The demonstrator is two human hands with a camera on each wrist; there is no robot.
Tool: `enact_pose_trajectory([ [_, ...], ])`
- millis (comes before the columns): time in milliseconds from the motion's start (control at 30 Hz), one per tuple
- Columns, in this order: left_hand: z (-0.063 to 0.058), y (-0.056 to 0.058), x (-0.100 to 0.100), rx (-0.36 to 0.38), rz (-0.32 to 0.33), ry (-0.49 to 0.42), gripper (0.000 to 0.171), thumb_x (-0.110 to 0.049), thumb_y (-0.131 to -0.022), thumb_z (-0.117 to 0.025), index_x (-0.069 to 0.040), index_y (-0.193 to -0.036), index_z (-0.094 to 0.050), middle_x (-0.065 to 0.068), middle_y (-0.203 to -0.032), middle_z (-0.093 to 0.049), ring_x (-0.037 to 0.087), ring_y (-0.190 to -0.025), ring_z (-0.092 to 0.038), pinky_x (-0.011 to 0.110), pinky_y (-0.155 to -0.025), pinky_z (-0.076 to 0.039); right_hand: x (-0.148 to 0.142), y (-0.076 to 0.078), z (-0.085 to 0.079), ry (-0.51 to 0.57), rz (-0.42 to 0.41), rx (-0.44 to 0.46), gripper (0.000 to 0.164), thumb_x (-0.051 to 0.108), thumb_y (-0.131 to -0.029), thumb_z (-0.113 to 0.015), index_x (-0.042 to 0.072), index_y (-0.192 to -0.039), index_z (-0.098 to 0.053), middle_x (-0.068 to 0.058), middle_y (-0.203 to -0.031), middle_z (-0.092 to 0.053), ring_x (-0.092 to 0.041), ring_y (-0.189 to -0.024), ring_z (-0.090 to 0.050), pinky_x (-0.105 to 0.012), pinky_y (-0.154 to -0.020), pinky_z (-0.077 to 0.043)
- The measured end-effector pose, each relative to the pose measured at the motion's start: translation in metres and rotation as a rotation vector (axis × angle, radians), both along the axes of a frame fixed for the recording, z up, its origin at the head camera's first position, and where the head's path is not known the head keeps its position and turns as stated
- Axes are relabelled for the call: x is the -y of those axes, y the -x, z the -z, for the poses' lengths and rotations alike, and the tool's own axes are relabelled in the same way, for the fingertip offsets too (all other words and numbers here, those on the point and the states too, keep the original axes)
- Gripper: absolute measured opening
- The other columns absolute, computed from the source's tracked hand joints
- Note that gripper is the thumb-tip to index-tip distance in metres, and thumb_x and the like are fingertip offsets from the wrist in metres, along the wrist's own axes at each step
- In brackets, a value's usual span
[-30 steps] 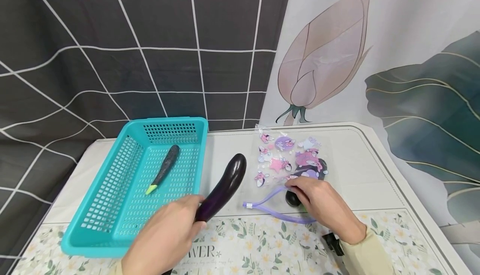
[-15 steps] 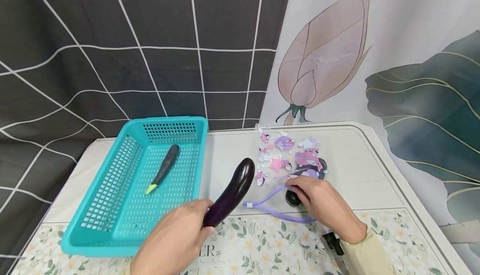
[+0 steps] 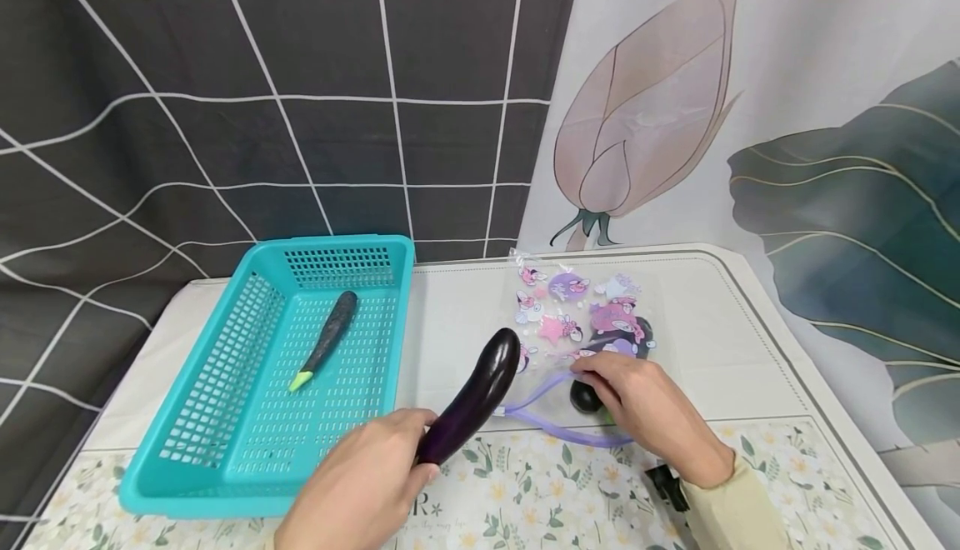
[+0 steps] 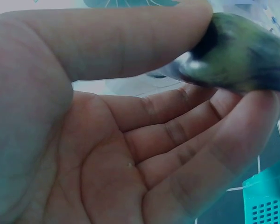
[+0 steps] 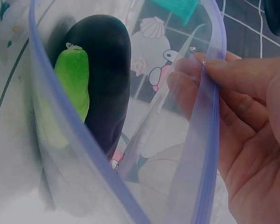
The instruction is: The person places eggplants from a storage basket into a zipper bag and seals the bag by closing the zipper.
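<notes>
My left hand [image 3: 360,479] grips a glossy dark purple eggplant [image 3: 476,392] by its near end, and the far end points up and right toward the bag. In the left wrist view, the thumb and fingers pinch the eggplant [image 4: 245,53]. My right hand [image 3: 645,404] pinches one side of the mouth of a clear zip bag [image 3: 551,329] printed with pink and purple cartoons. The purple-edged mouth stands spread open in the right wrist view. Inside lie a dark eggplant [image 5: 109,79] and a bright green vegetable end [image 5: 72,81].
On the left stands a turquoise perforated basket [image 3: 408,300] holding a dark, slender vegetable [image 3: 330,333] with a pale green tip. The table mat [image 3: 750,333] is white at the back and floral in front. A dark checked curtain [image 3: 337,142] hangs behind.
My left hand has carried the eggplant rightward and slightly nearer, so its tip now overlaps the bag's left edge in the head view. My right hand has stayed at the bag's mouth.
</notes>
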State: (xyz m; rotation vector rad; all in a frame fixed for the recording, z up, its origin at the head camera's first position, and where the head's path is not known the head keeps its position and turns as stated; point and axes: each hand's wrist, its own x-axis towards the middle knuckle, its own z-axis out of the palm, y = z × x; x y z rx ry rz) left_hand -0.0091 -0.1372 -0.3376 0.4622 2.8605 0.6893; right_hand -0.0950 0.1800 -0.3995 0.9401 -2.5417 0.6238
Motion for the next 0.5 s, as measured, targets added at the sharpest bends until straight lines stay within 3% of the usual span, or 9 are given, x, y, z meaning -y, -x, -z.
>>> enact_pose_trajectory([
  [233, 0.0036, 0.0003, -0.0022, -0.045, 0.050, 0.008, 0.036, -0.019, -0.086, -0.078, -0.005, -0.118, -0.068, -0.003, -0.098, -0.068, 0.011, -0.081, -0.062, 0.038, -0.069, -0.053, 0.0006, 0.0005, 0.0002, -0.002, -0.004, -0.007, 0.024, -0.001, -0.084, -0.077, 0.015, -0.102, -0.073, 0.004, -0.100, -0.074, -0.013, -0.092, -0.071, -0.034, -0.077, -0.058],
  [500, 0.0091, 0.0001, -0.0054, -0.013, 0.074, 0.003, 0.031, -0.019, -0.086, -0.079, -0.007, -0.112, -0.068, -0.007, -0.090, -0.065, 0.008, -0.075, -0.057, 0.036, -0.066, -0.051, 0.0000, 0.0002, 0.0003, 0.001, -0.005, -0.004, 0.025, -0.001, -0.084, -0.077, 0.015, -0.102, -0.073, 0.005, -0.101, -0.074, -0.012, -0.093, -0.071, -0.034, -0.078, -0.057],
])
